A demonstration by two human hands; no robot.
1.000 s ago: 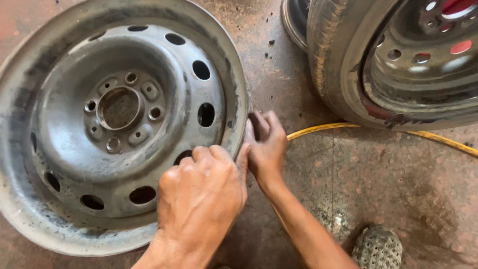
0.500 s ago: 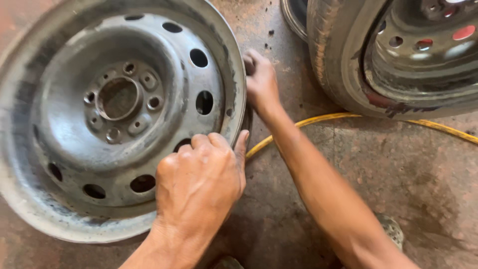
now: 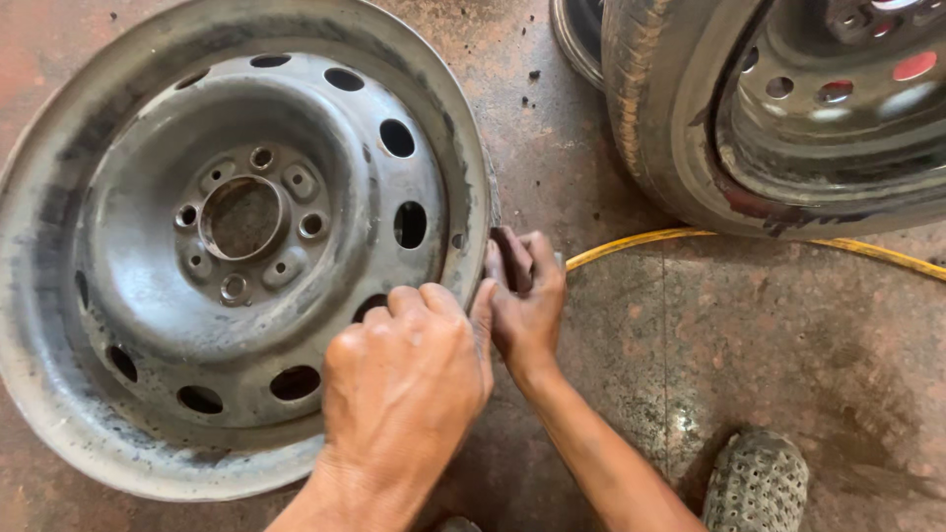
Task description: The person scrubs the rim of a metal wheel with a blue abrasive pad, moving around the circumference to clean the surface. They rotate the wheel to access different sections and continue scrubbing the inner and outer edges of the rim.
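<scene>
Fingers of the left hand [image 3: 404, 379] curl narrowly over the grey steel wheel rim [image 3: 148, 236]; right hand [image 3: 527, 296] pinches a small dark pad [image 3: 507, 258] against its edge, mid-frame.

No packages, labels, signs or screens in view, only bare metal, rubber and floor, nothing printed or stuck on anything that can be made out.
</scene>
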